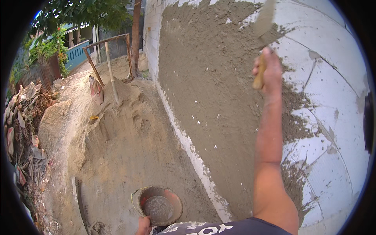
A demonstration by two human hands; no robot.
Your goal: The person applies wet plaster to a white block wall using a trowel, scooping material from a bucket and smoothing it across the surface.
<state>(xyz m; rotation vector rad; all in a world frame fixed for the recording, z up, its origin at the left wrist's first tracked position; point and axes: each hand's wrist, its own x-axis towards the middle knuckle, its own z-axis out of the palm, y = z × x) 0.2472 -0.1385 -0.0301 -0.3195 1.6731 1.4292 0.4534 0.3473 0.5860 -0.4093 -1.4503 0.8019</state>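
My right hand [273, 72] is raised at the wall, fingers wrapped round the wooden handle of a trowel [265, 20]. The trowel's blade points upward and looks smeared by motion near the top edge of the mortar. Wet grey-brown mortar [207, 74] coats a broad stretch of the white block wall [333, 164], rough and ragged at its right border. Low down, my left hand [144, 225] grips the rim of a round, mortar-crusted bucket [177, 201]. Inside the bucket, wet grey mortar [157, 207] lies at the bottom. Part of the left hand is cut off by the lower edge.
A sand heap [129, 105] rises ahead, with a wooden-handled tool [111, 74] stuck in it beside a wooden frame [91, 64]. A curved strip [80, 203] lies on the ground. Debris [29, 129] lines the left; a tree trunk [136, 35] stands behind.
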